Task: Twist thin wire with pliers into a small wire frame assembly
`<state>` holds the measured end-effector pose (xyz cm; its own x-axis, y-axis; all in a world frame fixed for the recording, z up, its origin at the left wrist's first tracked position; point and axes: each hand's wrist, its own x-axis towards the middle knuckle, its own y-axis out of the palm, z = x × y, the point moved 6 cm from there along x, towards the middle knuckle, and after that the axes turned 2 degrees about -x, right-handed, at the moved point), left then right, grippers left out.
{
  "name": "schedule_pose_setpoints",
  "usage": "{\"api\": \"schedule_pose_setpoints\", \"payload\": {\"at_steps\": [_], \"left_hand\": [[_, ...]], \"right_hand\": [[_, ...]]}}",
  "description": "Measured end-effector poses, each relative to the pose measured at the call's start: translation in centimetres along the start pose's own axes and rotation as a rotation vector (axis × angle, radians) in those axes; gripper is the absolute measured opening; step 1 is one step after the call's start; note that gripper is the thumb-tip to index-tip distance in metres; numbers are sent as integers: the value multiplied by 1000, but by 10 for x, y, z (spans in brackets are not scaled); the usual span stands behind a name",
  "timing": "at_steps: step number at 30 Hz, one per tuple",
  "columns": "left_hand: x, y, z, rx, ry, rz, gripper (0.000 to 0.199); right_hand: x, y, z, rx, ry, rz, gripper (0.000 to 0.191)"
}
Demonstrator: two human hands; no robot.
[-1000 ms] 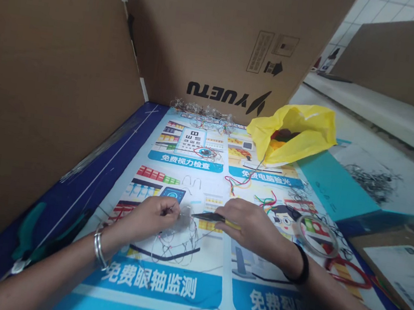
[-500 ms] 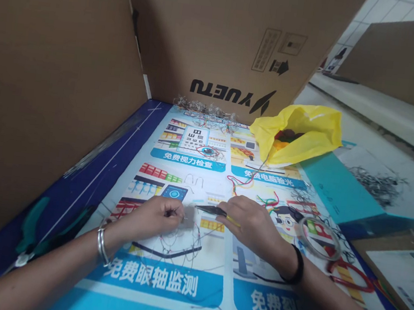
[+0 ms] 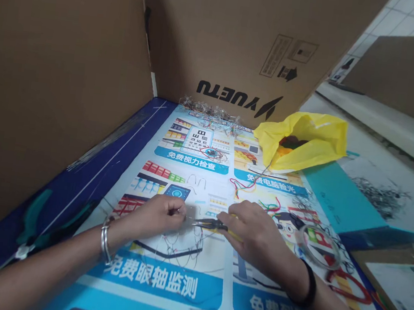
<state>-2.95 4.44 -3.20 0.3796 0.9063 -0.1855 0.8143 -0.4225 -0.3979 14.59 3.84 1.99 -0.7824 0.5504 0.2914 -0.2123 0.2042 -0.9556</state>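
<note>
My right hand (image 3: 254, 231) is wrapped round a small pair of pliers (image 3: 209, 223) with black jaws and yellow handles. The jaws point left and look slightly parted, with their tips at a thin wire. My left hand (image 3: 164, 213) is closed in a pinch on that thin wire (image 3: 190, 219), just left of the pliers. Below both hands, a loose tangle of fine wires (image 3: 181, 242) lies on the printed poster (image 3: 230, 258). Two bent wire pieces (image 3: 197, 180) rest on the poster above my left hand.
A yellow bag (image 3: 308, 160) with coloured contents stands at the back right. Green-handled pliers (image 3: 32, 224) lie at the left. A clear ring (image 3: 319, 247) and red cord (image 3: 351, 287) are at the right. Cardboard walls (image 3: 221, 36) rise behind and at the left (image 3: 51, 70).
The pliers' jaws have parted slightly and their tips have reached the wire by my left hand. My right hand has turned a little. The whole view has shifted slightly.
</note>
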Motion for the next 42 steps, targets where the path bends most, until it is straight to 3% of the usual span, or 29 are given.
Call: {"api": "schedule_pose_setpoints", "payload": {"at_steps": [6,16,30,42], "left_hand": [[0,2,2,44,52,2,11],[-1,3,-6,61,47,52,10],[0,6,-6,51,40,153,12],[2,8,-3,70,45,170,11]], "right_hand": [[4,6,10,-191,17,51,16],[6,10,11,-134,-28,-23,16],[13,7,17,-259,-221,51,16],[14,13,16,-267,-180,108,9]]}}
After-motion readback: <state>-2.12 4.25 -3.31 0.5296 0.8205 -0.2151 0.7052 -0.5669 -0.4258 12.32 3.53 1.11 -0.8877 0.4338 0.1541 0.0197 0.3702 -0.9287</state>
